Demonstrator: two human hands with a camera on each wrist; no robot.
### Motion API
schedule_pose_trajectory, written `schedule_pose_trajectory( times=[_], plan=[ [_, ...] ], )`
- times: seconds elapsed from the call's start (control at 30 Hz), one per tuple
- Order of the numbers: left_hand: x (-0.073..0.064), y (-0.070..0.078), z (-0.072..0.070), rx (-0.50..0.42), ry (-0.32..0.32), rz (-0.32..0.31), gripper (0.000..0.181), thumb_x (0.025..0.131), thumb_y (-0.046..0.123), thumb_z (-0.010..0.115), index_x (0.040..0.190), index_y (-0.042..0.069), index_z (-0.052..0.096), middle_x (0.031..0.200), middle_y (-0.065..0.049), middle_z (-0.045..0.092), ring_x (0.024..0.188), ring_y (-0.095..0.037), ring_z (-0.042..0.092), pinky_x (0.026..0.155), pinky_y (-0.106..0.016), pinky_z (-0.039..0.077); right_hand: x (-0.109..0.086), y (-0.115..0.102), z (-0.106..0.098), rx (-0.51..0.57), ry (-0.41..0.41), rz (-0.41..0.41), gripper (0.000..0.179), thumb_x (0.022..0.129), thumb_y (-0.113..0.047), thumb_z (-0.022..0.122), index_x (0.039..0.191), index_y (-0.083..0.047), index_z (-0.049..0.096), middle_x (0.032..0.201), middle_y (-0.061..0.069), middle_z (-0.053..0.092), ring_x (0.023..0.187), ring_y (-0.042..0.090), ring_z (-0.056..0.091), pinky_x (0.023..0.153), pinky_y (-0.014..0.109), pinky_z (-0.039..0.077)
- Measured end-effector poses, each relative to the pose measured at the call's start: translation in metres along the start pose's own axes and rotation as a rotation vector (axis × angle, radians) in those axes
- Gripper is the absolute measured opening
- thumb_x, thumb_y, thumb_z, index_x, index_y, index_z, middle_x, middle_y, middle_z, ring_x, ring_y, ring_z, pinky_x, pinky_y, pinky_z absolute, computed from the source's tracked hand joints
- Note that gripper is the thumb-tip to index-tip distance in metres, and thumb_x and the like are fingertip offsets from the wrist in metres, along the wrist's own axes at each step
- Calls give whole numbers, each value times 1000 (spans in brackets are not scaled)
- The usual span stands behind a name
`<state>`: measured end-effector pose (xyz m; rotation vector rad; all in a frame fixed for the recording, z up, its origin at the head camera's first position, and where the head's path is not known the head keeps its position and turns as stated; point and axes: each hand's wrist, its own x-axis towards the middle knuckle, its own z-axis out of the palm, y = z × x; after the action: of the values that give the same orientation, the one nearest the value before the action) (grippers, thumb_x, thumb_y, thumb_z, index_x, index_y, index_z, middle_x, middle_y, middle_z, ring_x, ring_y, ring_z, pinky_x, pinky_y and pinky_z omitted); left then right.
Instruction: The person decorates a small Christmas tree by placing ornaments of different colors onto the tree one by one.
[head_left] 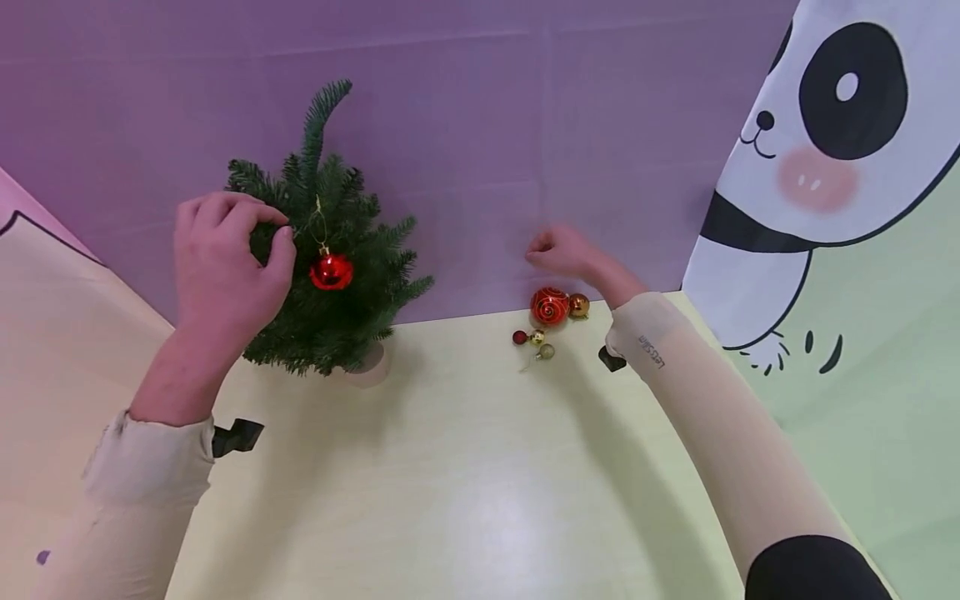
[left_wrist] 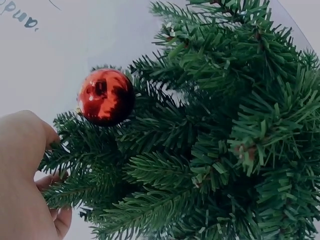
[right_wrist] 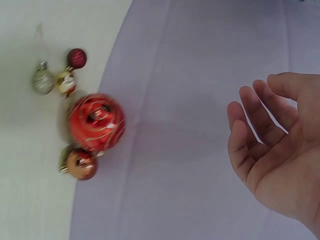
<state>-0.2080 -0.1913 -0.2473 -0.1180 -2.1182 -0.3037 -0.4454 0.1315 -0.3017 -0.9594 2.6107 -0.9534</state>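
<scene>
A small green artificial fir tree (head_left: 352,225) stands at the left in the head view, its branches filling much of the left wrist view. From it hangs a shiny red bauble (head_left: 331,272) on a gold loop. My left hand (head_left: 232,250) is at the tree's left side, thumb and fingers curled around a branch tip (left_wrist: 75,192) beside the bauble. My right hand (head_left: 564,252) hovers above the ornaments with loosely curled fingers and nothing in them. Below it lie a large red ball with gold swirls (head_left: 550,307) and a copper bauble (head_left: 578,306).
Small ornaments lie close by: a dark red ball (head_left: 519,337), a gold ball (head_left: 537,337) and a glittery pale one (head_left: 547,352) with a string. The tree's pale pot (head_left: 369,367) stands on the light table (head_left: 465,450). Behind is a purple backdrop (head_left: 480,125); a panda-printed cloth (head_left: 795,200) hangs right.
</scene>
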Motion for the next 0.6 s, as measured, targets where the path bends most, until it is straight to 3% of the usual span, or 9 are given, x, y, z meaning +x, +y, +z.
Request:
schedule_pose_trajectory(
  times=[0.3, 0.4, 0.53, 0.6],
  plan=[
    [-4, -3, -3, -73, 16, 23, 12, 90, 2, 60, 92, -8, 67, 101, -25, 59, 103, -43, 48, 97, -53, 31, -7, 42, 7, 19, -22, 114, 30, 97, -15, 55, 114, 6, 67, 109, 20, 65, 85, 23, 56, 74, 35, 48],
    [-5, -5, -3, -97, 23, 26, 12, 89, 1, 60, 91, -8, 67, 103, -25, 60, 104, -43, 48, 97, -53, 31, -11, 52, 10, 16, -25, 151, 32, 96, -17, 56, 117, 6, 65, 99, 13, 66, 80, 20, 56, 70, 35, 48],
    [-7, -9, -5, -115, 37, 21, 13, 89, 2, 60, 89, -7, 68, 104, -24, 61, 105, -43, 49, 97, -52, 32, -16, 68, 13, 20, -29, 179, 24, 97, -19, 55, 89, 1, 66, 71, 3, 53, 60, 14, 45, 56, 31, 40],
    [-9, -12, -7, -122, 47, 12, 14, 89, 4, 59, 89, -7, 68, 105, -24, 61, 106, -42, 49, 98, -51, 32, -18, 76, 14, 25, -34, 193, 29, 98, -20, 54, 74, -3, 58, 64, 0, 45, 54, 12, 40, 53, 29, 36]
  ],
)
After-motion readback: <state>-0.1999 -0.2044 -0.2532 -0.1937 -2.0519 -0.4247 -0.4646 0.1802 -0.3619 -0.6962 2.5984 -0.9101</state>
